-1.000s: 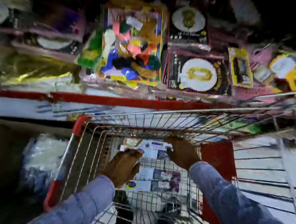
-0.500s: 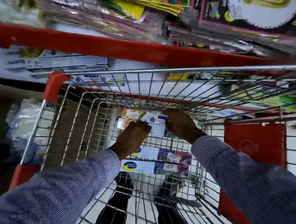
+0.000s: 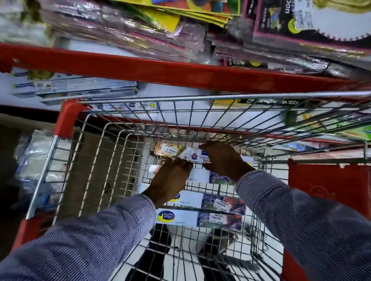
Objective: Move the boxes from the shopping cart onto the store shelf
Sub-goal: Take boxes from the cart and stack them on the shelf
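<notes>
Long sleeves of blue-grey cloth with fine pale stripes are worn on both arms, ending at the wrists. The left hand [image 3: 170, 178] and right hand [image 3: 224, 161] are left bare, ungloved.

We see both arms stretched toward twelve o'clock, sleeves striped. Our left hand [image 3: 171, 178] curls knuckles-up; our right hand [image 3: 223, 158] arches, fingers bent down.

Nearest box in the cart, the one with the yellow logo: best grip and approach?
Pinch the nearest box across its narrow width near the middle, coming straight down from above. It lies flat and crosswise on the cart floor, long and slim, top face clear, and wire walls block a side approach.
</notes>
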Demonstrator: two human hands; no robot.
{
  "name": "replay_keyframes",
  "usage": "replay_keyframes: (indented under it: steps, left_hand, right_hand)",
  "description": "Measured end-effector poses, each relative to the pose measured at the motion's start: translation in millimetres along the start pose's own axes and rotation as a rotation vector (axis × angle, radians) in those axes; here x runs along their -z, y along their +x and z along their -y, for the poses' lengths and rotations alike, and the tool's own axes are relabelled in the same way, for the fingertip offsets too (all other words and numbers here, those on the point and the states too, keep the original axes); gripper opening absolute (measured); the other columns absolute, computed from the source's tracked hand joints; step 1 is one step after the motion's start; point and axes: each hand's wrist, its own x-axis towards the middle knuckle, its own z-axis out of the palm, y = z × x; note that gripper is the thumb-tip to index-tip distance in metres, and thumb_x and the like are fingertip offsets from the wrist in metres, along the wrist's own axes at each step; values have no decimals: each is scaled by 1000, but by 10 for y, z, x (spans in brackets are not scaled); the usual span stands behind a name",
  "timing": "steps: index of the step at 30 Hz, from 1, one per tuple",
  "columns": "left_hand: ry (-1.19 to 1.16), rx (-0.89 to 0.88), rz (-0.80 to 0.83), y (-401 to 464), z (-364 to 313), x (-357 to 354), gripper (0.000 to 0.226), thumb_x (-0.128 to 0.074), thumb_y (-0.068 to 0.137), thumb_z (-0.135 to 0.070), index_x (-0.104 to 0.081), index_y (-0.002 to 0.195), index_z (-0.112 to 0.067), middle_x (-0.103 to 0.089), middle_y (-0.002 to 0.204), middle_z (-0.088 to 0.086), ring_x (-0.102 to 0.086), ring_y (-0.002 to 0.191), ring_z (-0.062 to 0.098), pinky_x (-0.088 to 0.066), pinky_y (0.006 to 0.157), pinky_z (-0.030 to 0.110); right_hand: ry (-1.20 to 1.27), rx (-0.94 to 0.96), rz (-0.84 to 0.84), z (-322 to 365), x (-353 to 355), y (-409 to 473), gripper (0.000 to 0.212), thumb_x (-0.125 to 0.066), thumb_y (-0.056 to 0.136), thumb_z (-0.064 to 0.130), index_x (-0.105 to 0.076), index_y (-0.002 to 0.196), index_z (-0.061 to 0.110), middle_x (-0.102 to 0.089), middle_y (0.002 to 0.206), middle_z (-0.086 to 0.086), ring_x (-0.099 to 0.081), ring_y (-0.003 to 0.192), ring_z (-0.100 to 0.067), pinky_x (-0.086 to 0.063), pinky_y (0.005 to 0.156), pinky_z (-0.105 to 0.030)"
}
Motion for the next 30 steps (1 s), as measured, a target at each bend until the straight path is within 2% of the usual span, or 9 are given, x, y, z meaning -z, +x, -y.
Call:
replay_keyframes:
  steps: [3,6,12,16,19,21,24,27,30]
  left_hand:
    - [-32,-22,6,7,3,-16,49,-59,84,-4,-48,132,-9,-60,124,11,-56,114,32,-49,92,43]
    - [-85,-19,27,-20,-8,44,44,-65,83,-10,-51,125,-8,-58,125,11,-56,113,32,-52,85,42]
    - [-224,-56,-31,-441,-14,489,57,-69,86,-21,-48,138,-10,-56,134,11,-57,119,34,-50,93,40]
    - [-382,-46,-111,-942,-12,1171,67,-79,80,-28,-52,140,-13,-60,138,12,-61,121,32,-51,100,41]
    - [-326,-49,-203,-1303,8,1761,68,-79,78,-37,-54,139,-21,-61,140,4,-62,122,27,-52,101,37]
    - [-287,-59,-323,-1572,-10,2241,67,-85,71,-38,-60,131,-25,-66,133,0,-66,115,24,-56,95,34]
    - [-246,-36,-453,-2011,-82,3022,63,-86,58,-50,-70,115,-27,-77,109,-6,-73,92,15,-53,73,19]
    - [-197,-3,-510,-2296,-119,3683,71,-69,56,-63,-64,122,-36,-74,116,-15,-69,100,8,-49,74,15]
    - [-164,4,-643,-2522,-128,4242,72,-61,53,-62,-62,123,-42,-74,109,-21,-69,92,2,-38,63,8]
  right_hand:
    - [-49,-15,15,7,-30,45,62,-69,87,23,-46,142,11,-53,143,-14,-47,134,-30,-37,111,-42]
    - [-89,-20,-15,23,23,23,61,-64,90,25,-42,145,12,-52,144,-10,-46,135,-27,-30,110,-33]
    - [-110,-5,-110,225,665,-289,56,-70,84,31,-52,134,13,-60,130,-14,-56,122,-33,-44,99,-39]
    - [-98,57,-172,483,1467,-731,56,-73,79,39,-55,125,14,-64,122,-12,-58,115,-31,-45,95,-37]
    - [-123,115,-220,744,2110,-1117,53,-72,80,43,-59,123,15,-67,119,-10,-59,113,-29,-45,92,-35]
    - [-104,147,-249,947,2648,-1424,51,-72,80,43,-61,121,16,-68,117,-12,-61,111,-31,-48,88,-35]
    - [-124,173,-290,1250,3470,-1910,51,-75,80,40,-62,122,13,-68,117,-12,-60,110,-30,-49,86,-36]
    - [-178,208,-375,1480,4147,-2301,43,-74,81,39,-65,111,9,-69,105,-12,-61,99,-30,-48,72,-38]
    - [-238,199,-479,1646,4723,-2637,39,-73,80,40,-67,106,12,-71,96,-10,-62,82,-26,-40,61,-35]
